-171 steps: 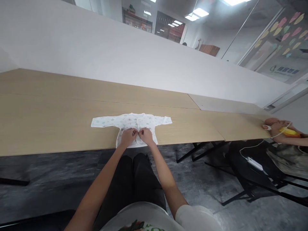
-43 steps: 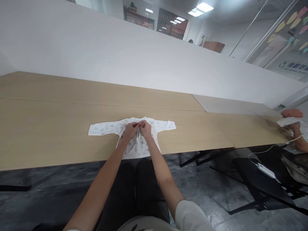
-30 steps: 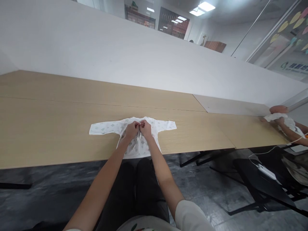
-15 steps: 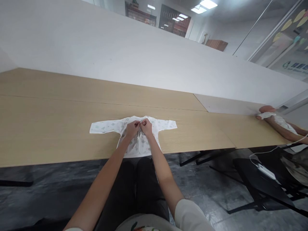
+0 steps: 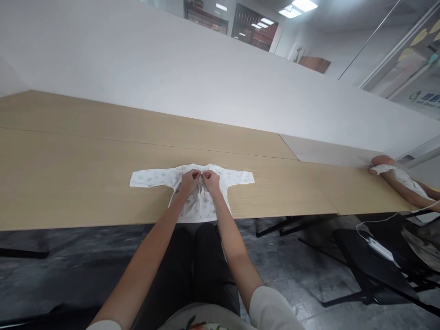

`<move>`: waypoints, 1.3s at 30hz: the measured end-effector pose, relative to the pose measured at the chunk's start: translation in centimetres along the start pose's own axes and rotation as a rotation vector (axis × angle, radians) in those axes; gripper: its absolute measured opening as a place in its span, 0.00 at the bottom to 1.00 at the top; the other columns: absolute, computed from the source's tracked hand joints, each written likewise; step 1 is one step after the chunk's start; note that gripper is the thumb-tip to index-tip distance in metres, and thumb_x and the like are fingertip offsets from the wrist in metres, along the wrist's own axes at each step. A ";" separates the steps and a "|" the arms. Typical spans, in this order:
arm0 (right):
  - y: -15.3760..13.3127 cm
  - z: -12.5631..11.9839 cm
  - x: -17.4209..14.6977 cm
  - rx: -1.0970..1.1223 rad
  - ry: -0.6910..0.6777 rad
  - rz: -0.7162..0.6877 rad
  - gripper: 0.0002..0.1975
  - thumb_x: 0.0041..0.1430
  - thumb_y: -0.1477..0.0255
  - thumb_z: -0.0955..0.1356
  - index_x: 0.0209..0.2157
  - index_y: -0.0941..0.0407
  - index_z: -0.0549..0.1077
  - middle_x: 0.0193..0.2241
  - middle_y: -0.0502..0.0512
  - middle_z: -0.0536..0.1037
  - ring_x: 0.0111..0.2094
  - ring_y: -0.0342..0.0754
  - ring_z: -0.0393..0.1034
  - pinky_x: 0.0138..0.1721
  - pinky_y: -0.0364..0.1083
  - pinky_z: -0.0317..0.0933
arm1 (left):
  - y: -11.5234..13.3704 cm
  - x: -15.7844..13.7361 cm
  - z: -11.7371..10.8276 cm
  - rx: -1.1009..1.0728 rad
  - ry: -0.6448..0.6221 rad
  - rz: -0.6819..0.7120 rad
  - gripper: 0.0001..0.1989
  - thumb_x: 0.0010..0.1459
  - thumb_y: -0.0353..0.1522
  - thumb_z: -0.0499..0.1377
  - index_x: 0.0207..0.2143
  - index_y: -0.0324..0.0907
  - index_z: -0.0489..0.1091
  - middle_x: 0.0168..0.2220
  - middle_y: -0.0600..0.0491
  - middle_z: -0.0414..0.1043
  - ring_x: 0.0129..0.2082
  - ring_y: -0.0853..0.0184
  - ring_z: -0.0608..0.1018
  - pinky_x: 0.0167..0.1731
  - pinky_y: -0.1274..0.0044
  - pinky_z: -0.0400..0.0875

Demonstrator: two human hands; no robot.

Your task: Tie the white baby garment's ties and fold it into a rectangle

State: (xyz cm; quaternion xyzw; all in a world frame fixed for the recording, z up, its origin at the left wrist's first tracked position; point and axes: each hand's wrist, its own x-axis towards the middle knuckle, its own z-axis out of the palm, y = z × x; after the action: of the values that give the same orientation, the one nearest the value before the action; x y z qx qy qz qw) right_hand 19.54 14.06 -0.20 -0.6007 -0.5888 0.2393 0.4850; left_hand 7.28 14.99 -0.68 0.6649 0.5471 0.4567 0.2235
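A small white baby shirt (image 5: 205, 207) with a scattered print lies face up at the table's near edge, its sleeves spread to both sides. Close to the neckline, my left hand (image 5: 190, 181) pinches the left side of the front opening. My right hand (image 5: 211, 180) pinches the other side, its fingertips almost meeting the left ones. Below the hands the front placket runs down towards the hem. Whatever small fastening sits between the fingertips is too hidden to make out.
The long wooden table (image 5: 85, 178) runs along a white partition (image 5: 154, 73). At the far right lies a doll (image 5: 383, 160) in white cloth, with another person's arm near it. A black folding chair (image 5: 371, 261) carries a white power strip (image 5: 380, 249) with a cable.
Both hands stay pinched at the shirt's neckline, with the fingers shifted slightly. The right hand looks a little more closed and turned. The whole view has tilted a little.
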 end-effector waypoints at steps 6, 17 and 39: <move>0.2 -0.1 0.0 -0.044 0.004 0.019 0.04 0.53 0.73 0.69 0.26 0.55 0.76 0.27 0.53 0.81 0.32 0.47 0.76 0.39 0.44 0.67 | 0.1 -0.2 0.0 -0.038 0.005 -0.001 0.12 0.57 0.37 0.54 0.36 0.42 0.73 0.38 0.48 0.79 0.39 0.62 0.79 0.45 0.71 0.71; 0.5 0.0 0.1 -0.031 -0.021 0.021 0.03 0.52 0.72 0.70 0.26 0.55 0.77 0.26 0.51 0.80 0.30 0.46 0.75 0.36 0.43 0.66 | 1.0 -0.4 -0.9 -0.017 -0.073 0.034 0.10 0.58 0.35 0.53 0.36 0.43 0.72 0.38 0.49 0.79 0.38 0.63 0.78 0.43 0.72 0.71; -0.3 -0.4 0.0 -0.101 -0.062 0.012 0.13 0.58 0.74 0.63 0.28 0.57 0.79 0.28 0.52 0.80 0.32 0.45 0.72 0.38 0.40 0.63 | 0.0 -0.2 0.0 -0.033 -0.041 0.056 0.09 0.56 0.34 0.54 0.38 0.42 0.71 0.37 0.49 0.78 0.38 0.63 0.78 0.44 0.71 0.72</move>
State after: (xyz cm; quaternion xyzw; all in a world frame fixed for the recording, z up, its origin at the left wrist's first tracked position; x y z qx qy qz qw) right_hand 19.70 13.91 0.19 -0.6201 -0.6112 0.2307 0.4343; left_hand 7.28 14.75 -0.72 0.6854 0.5160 0.4582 0.2326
